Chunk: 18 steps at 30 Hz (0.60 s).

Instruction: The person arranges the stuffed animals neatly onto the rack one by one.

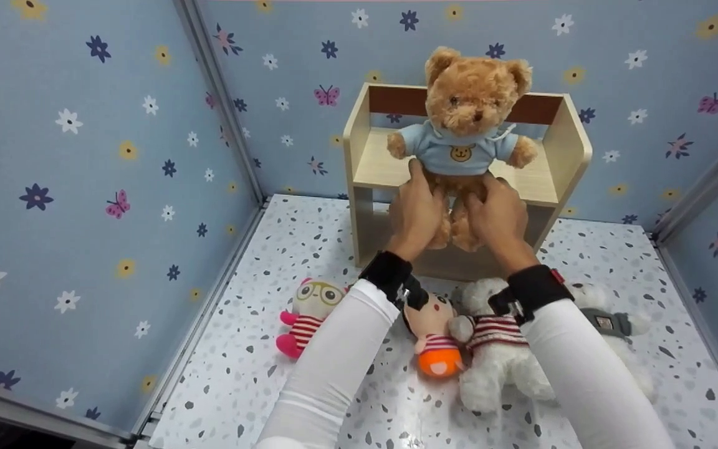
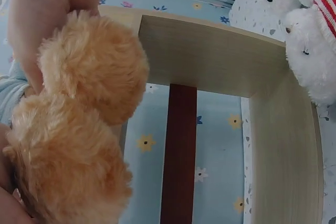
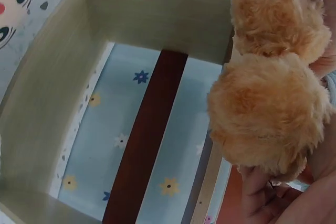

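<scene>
Both hands, left hand [image 1: 415,215] and right hand [image 1: 499,218], have fingers wrapped round a fluffy tan teddy bear [image 1: 466,118] in a blue hoodie, sitting on the pale wooden shelf [image 1: 552,181]; no readable writing.

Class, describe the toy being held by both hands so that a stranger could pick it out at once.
Find the small wooden shelf against the flowered back wall. At its upper board sits the teddy bear, gripped at the hips by the left hand and right hand. Unlike the plush toys on the floor, it is curly golden-brown and wears a light blue hoodie.
</scene>
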Each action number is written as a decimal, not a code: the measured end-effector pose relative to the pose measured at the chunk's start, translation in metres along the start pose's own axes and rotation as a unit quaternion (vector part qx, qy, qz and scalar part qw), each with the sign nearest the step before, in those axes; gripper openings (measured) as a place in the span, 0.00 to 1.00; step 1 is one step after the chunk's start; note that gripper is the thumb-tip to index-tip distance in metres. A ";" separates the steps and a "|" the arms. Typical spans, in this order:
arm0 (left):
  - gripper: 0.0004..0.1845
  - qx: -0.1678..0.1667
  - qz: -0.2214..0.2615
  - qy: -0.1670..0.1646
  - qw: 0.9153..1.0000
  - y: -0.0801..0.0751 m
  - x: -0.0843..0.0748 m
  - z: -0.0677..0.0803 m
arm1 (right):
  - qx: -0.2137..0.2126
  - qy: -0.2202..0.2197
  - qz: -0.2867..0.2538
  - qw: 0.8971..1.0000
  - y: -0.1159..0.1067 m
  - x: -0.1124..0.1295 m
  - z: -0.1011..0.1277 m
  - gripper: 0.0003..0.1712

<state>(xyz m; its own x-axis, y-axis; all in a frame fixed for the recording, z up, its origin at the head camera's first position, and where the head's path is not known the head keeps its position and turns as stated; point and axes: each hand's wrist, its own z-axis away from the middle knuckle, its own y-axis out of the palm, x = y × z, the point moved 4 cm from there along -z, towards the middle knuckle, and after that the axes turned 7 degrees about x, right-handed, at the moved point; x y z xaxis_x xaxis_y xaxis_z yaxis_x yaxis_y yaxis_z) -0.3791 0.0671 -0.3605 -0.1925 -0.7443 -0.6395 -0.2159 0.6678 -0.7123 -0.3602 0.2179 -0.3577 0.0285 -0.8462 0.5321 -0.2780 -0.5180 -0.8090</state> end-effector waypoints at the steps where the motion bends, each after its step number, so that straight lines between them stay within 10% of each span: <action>1: 0.25 -0.004 -0.005 0.001 1.000 0.001 -0.001 -0.003 | 0.005 0.004 0.002 1.000 0.000 -0.001 -0.004 0.18; 18: 0.28 0.031 -0.078 0.022 0.996 0.016 -0.020 -0.041 | 0.032 0.036 0.020 0.999 -0.006 -0.013 -0.044 0.20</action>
<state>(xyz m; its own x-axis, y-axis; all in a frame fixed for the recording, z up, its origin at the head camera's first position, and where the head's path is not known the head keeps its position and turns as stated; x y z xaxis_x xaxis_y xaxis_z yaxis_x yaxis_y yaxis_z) -0.4179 0.0926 -0.3477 -0.2042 -0.8372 -0.5073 -0.1872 0.5420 -0.8192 -0.4015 0.2378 -0.3491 -0.0510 -0.8568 0.5131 -0.2157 -0.4922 -0.8433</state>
